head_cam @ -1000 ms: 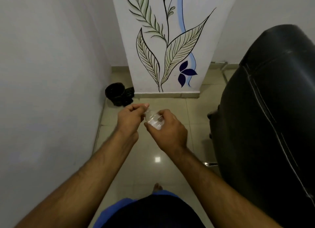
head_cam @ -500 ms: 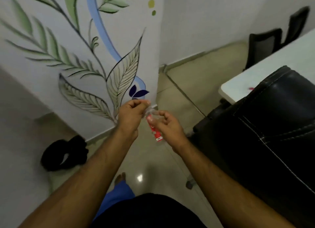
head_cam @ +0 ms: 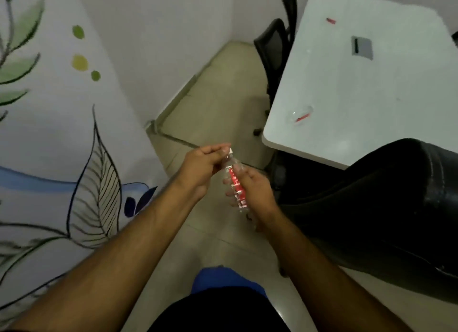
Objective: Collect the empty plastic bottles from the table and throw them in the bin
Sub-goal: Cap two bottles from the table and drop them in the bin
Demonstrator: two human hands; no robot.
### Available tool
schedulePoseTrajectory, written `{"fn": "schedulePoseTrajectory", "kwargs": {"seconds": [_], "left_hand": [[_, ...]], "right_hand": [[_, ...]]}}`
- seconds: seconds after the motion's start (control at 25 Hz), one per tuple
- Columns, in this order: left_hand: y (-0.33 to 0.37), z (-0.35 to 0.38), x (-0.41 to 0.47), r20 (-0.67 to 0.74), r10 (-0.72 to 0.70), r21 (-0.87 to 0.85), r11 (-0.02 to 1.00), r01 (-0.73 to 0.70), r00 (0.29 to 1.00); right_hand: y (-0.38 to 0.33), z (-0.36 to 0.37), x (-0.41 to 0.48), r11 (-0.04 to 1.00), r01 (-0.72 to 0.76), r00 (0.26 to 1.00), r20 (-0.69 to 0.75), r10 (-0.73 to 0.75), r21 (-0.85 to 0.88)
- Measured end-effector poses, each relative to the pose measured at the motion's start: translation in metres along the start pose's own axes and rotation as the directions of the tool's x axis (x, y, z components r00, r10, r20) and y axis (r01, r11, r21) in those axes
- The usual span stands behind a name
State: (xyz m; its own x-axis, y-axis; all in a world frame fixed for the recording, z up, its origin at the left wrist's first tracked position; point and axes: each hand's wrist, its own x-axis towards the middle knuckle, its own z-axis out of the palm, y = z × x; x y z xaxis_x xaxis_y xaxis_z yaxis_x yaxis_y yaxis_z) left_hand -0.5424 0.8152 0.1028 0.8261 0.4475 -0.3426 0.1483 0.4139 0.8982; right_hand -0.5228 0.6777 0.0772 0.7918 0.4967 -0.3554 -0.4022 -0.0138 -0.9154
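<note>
Two hands on one clear, ribbed plastic bottle (head_cam: pixel 234 183): right hand (head_cam: pixel 255 190) fingers wrapped round its red label (text too blurry to read), left hand (head_cam: pixel 200 168) fingertips pinched on the white cap (head_cam: pixel 230 151) just above. Another bottle (head_cam: pixel 300 114) lies on the smooth white table (head_cam: pixel 359 88).

No text can be read; the held bottle's (head_cam: pixel 234 180) red label is too blurred.
</note>
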Motion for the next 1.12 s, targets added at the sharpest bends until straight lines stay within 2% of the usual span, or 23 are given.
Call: {"fn": "schedulePoseTrajectory", "kwargs": {"seconds": [0.08,0.16,0.24,0.32,0.44,0.48,0.56,0.64,0.72,0.84,0.96,1.04,1.08,1.12], "left_hand": [[0.021,0.018,0.036,0.147,-0.031,0.026,0.999,0.028,0.989],[0.042,0.04,0.075,0.316,-0.064,0.063,0.997,0.047,0.947],[0.054,0.07,0.111,0.442,-0.142,0.154,0.985,0.081,0.886],[0.055,0.098,0.143,0.539,-0.207,0.22,0.97,0.102,0.817],[0.037,0.138,0.208,0.602,-0.312,0.318,0.938,0.138,0.735],[0.028,0.147,0.231,0.6,-0.322,0.345,0.93,0.126,0.732],[0.009,0.171,0.286,0.556,-0.317,0.441,0.896,0.051,0.768],[-0.005,0.199,0.344,0.489,-0.258,0.599,0.794,-0.106,0.833],[-0.015,0.222,0.385,0.47,-0.17,0.743,0.607,-0.284,0.866],[-0.036,0.263,0.438,0.545,-0.155,0.822,0.29,-0.49,0.824],[-0.067,0.288,0.464,0.534,-0.279,0.841,0.078,-0.535,0.798],[-0.078,0.291,0.477,0.523,-0.351,0.833,0.021,-0.552,0.776],[-0.079,0.287,0.48,0.526,-0.364,0.832,0.035,-0.553,0.769],[-0.078,0.283,0.478,0.533,-0.369,0.837,0.095,-0.539,0.762]], "right_hand": [[-0.018,-0.009,0.027,0.963,-0.113,0.991,0.096,0.092,0.244],[-0.032,-0.018,0.057,0.877,-0.158,0.973,0.221,0.061,0.453],[-0.04,-0.034,0.082,0.756,-0.136,0.973,0.23,-0.02,0.64],[-0.043,-0.049,0.104,0.694,-0.063,0.991,0.128,-0.043,0.717],[-0.051,-0.078,0.143,0.754,0.046,0.989,-0.134,0.057,0.656],[-0.055,-0.085,0.157,0.783,0.066,0.968,-0.229,0.099,0.619],[-0.066,-0.098,0.188,0.807,0.13,0.85,-0.483,0.208,0.576],[-0.078,-0.11,0.218,0.793,0.197,0.708,-0.643,0.292,0.576],[-0.087,-0.117,0.237,0.772,0.216,0.642,-0.683,0.348,0.597],[-0.089,-0.129,0.271,0.772,0.242,0.497,-0.759,0.421,0.587],[-0.083,-0.136,0.288,0.763,0.3,0.387,-0.804,0.452,0.573],[-0.08,-0.134,0.288,0.743,0.325,0.378,-0.801,0.465,0.585],[-0.079,-0.129,0.284,0.736,0.338,0.383,-0.8,0.462,0.587],[-0.077,-0.123,0.277,0.727,0.361,0.38,-0.804,0.457,0.584]]}}
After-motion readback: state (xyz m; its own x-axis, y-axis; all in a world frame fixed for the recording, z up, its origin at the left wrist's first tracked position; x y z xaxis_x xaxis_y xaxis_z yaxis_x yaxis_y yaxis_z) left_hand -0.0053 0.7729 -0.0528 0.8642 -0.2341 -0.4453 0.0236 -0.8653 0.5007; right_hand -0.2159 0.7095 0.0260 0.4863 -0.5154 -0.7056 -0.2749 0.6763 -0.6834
